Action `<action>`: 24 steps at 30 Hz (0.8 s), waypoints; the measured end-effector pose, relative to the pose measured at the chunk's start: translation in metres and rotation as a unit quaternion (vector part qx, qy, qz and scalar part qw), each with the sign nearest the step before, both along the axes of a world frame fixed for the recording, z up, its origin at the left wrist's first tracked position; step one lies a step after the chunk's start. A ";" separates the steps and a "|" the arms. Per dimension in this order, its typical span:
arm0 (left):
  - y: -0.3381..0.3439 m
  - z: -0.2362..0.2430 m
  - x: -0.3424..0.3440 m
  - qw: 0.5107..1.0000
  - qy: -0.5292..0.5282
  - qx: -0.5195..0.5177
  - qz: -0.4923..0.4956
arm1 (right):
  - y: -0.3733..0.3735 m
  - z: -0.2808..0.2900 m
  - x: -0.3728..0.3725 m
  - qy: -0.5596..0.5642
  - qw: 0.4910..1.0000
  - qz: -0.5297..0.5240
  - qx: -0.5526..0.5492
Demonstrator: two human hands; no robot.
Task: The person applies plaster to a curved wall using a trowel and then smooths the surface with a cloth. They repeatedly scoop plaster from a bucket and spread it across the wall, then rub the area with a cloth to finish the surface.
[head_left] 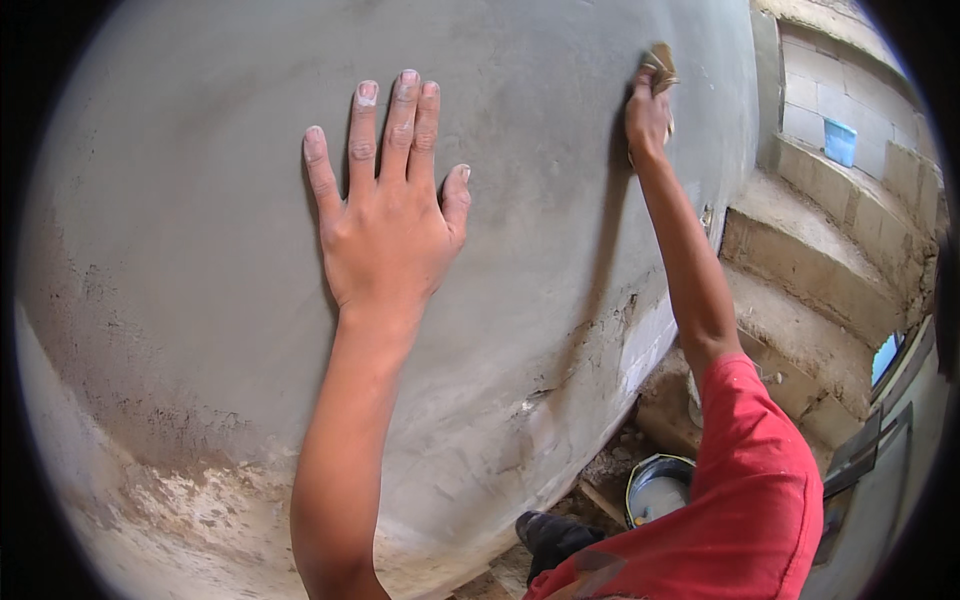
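Observation:
My left hand point(393, 200) lies flat against a grey plastered wall point(530, 180), its fingers stretched upward and the thumb held out to the right. Pale dust marks the fingertips. Farther right and higher, my right hand point(649, 115) grips a crumpled tan piece of cloth or sponge-like material point(661, 68) against the same wall; its exact kind is hard to make out. That arm reaches up in a red sleeve, and its shadow falls down the plaster. The fingers of the right hand are partly hidden behind the hand itself.
Rough concrete steps point(800, 250) climb at the right, with a light blue container point(840, 142) on a ledge. A bucket point(660, 488) holding greyish liquid stands on the floor beside my dark shoe point(560, 540). Low on the left, the wall's surface point(190, 510) is rough and patchy.

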State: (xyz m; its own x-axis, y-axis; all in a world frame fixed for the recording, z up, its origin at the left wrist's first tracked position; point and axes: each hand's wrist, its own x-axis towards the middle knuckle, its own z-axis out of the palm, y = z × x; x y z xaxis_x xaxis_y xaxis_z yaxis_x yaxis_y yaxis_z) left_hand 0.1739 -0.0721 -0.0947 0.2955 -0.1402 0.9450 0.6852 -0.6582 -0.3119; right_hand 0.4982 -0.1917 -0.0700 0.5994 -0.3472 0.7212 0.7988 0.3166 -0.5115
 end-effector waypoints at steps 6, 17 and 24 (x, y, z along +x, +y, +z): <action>0.000 -0.001 0.003 0.999 0.003 0.001 0.038 | 0.015 -0.041 -0.047 -0.443 0.805 -0.278 -0.280; 0.000 -0.001 0.003 1.000 -0.002 0.006 0.008 | 0.022 -0.031 -0.050 -0.339 0.870 -0.307 -0.185; 0.001 -0.001 -0.002 1.000 -0.004 0.011 0.002 | 0.014 -0.013 -0.022 -0.234 0.967 -0.030 -0.095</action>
State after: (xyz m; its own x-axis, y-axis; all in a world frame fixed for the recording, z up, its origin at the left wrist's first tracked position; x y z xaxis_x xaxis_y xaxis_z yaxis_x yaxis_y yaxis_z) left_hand 0.1721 -0.0714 -0.0961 0.2885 -0.1596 0.9441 0.6907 -0.6482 -0.3206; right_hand 0.4767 -0.1777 -0.0833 0.1753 -0.2060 0.9627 0.9709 0.1984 -0.1343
